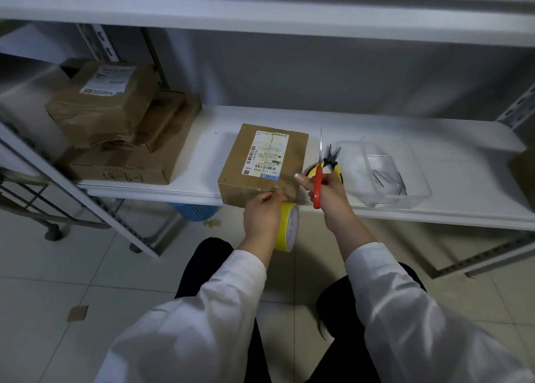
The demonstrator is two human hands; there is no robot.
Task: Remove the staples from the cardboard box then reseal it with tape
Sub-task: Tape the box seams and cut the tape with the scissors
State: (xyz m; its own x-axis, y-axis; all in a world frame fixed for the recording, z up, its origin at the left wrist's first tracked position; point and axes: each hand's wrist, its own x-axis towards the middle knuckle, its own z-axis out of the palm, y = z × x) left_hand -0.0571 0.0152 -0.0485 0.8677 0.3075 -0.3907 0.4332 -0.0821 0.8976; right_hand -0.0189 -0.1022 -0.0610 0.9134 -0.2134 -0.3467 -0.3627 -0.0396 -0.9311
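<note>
A brown cardboard box (262, 162) with a white shipping label lies at the front edge of the white shelf (434, 209). Clear tape runs over its top and down its front face. My left hand (262, 216) holds the tape roll (288, 227), yellow-cored, below the shelf edge, its fingers pinching the tape against the box's front. My right hand (325, 193) grips red-handled scissors (318, 177), blades pointing up and away, just right of the box. Yellow-handled pliers (333, 159) lie on the shelf behind that hand.
A clear plastic container (385, 174) holding several metal staples stands to the right. Three taped cardboard boxes (115, 122) are stacked at the left. A blue basket (194, 210) sits on the tiled floor under the shelf. Another shelf hangs overhead.
</note>
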